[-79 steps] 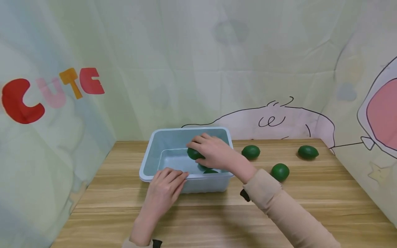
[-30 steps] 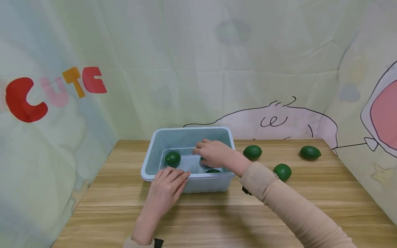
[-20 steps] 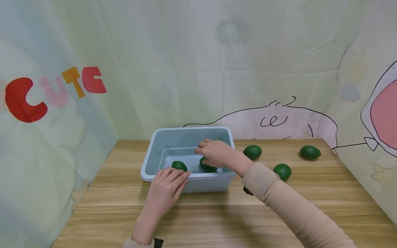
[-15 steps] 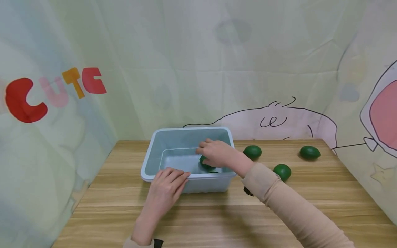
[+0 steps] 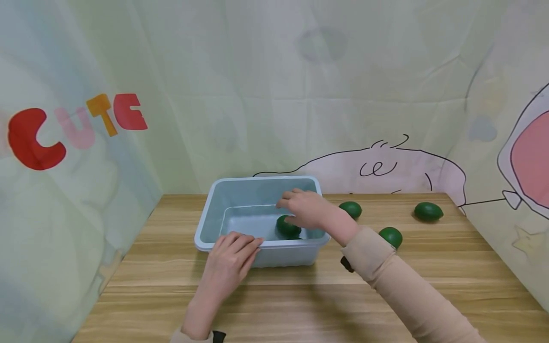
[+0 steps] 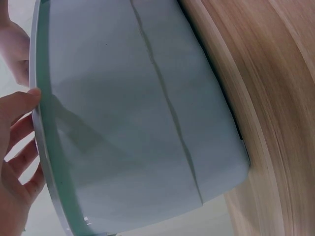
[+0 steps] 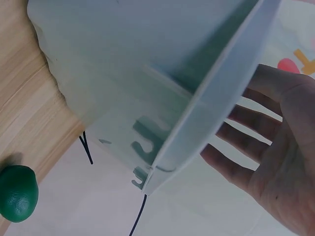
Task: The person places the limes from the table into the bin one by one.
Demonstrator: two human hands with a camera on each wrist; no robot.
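- Directly beneath the right hand point(image 5: 306, 210), in the right half of the box point(image 5: 283, 258), lies a lime point(image 5: 285, 228); the thumb overlaps its top, though I cannot tell whether the two touch.
- That hand is released: the right wrist view shows its fingers extended and spread, with nothing between them.
- A second lime point(image 5: 297, 239) shows only as a sliver beside the first, mostly hidden by the near rim.
- The left hand point(image 5: 227, 259) grasps that rim, thumb on its edge, fingertips hidden behind it.
- Three more limes rest on the worktop point(image 5: 274, 305): one point(image 5: 351, 209) just right of the box, one point(image 5: 392, 236) partly behind the right sleeve point(image 5: 411, 290), and one point(image 5: 428, 212) well apart, farthest right.
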